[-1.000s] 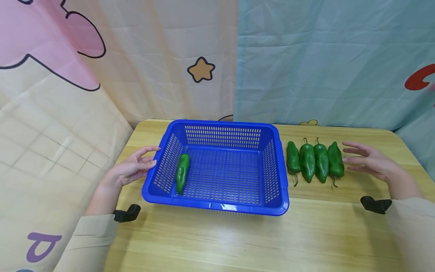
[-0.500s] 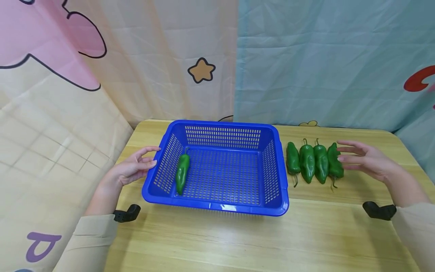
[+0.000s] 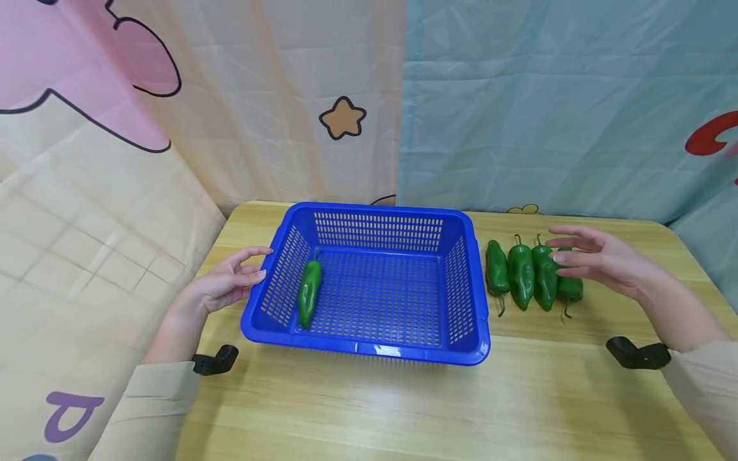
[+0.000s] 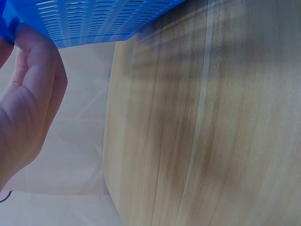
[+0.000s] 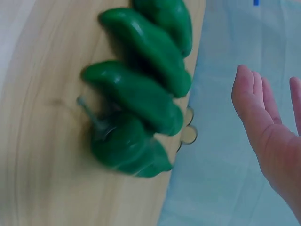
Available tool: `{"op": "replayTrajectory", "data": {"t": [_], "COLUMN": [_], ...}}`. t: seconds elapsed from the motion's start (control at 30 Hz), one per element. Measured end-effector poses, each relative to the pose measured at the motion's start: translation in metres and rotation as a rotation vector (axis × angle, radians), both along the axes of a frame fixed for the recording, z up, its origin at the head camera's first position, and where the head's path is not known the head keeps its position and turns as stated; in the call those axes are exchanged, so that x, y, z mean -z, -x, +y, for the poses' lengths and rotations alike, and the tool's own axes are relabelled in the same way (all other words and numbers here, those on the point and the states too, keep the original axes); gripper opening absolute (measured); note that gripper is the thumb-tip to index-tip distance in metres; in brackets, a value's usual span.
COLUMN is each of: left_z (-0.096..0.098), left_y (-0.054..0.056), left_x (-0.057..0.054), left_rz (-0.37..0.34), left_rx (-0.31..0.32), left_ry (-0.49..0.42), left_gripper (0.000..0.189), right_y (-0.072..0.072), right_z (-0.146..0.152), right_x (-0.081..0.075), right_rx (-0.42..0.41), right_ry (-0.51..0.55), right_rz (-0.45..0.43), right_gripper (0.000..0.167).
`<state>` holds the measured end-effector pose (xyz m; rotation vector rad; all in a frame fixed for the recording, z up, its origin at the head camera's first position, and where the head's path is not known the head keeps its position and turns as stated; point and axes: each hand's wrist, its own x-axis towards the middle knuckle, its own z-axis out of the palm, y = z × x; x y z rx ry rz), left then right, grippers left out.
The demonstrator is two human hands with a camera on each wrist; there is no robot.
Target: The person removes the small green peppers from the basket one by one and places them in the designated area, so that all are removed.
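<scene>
At the left end of the blue plastic basket (image 3: 369, 352), my left hand (image 3: 230, 282) pinches the rim between thumb and fingers. The left wrist view shows those fingers (image 4: 35, 44) bent at the basket's edge. One green pepper (image 3: 310, 294) lies inside, near the left wall. Over the row to the basket's right hovers my right hand (image 3: 599, 261), fingers spread and nothing in them. It partly hides the rightmost green pepper (image 3: 571, 289). In the right wrist view this pepper (image 5: 124, 143) lies on the table with its stem outward, below the raised hand (image 5: 270, 127).
Three more green peppers, among them a left one (image 3: 497, 269), lie side by side between the basket and the right hand. All stand on a wooden table (image 3: 403, 410). Printed curtains (image 3: 519, 115) hang behind its back edge and along the left.
My right hand has moved leftward from beside the row to over the rightmost pepper. The left hand, basket and peppers have stayed where they were.
</scene>
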<state>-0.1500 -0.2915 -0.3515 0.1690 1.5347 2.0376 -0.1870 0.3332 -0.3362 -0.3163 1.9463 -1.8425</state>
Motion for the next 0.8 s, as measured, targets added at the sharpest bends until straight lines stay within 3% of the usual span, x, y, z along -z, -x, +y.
{"op": "replayTrajectory", "data": {"t": [0.33,0.8], "left_z": [0.001,0.002], "left_y": [-0.001,-0.003], "left_x": [-0.003,-0.004], "left_rz": [-0.018,-0.01], "left_rx": [-0.022,-0.035], "left_ry": [0.023,0.054], "left_gripper": [0.034,0.034], "right_y": [0.001,-0.004], "right_z": [-0.038,-0.082], "right_x": [-0.024,-0.047], "right_rx": [-0.075,-0.125], "right_ry": [-0.083,-0.116], "right_rz": [0.027,0.026], "right_gripper": [0.045,0.041]}}
